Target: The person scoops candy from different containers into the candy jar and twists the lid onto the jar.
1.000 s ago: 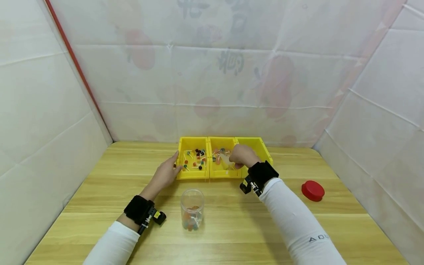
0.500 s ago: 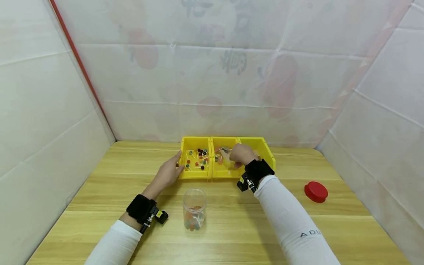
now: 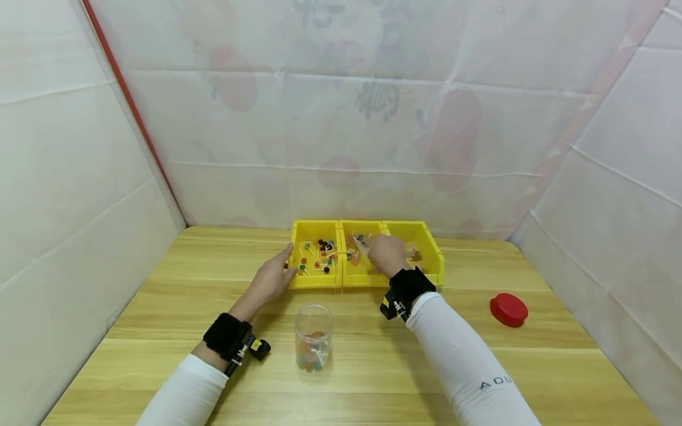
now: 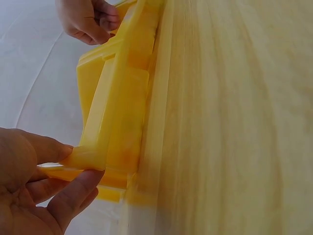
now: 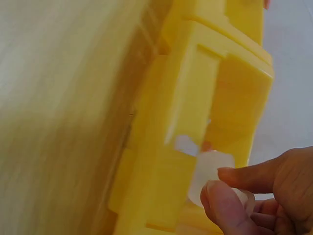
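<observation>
Over middle bin [image 3: 358, 273], right hand [image 3: 388, 255] pinching clear wrapper [image 5: 210, 177]

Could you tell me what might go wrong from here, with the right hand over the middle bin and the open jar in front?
1. The right hand pinches something small and clear at the bin edge; a loose grip could drop it.
2. The open jar stands close by the right sleeve; pulling back could tip it.
3. The left hand only grips the left bin's corner, so the row may slide.

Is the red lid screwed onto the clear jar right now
No, the red lid lies on the table far to the right of the clear jar, whose mouth is uncovered.
</observation>
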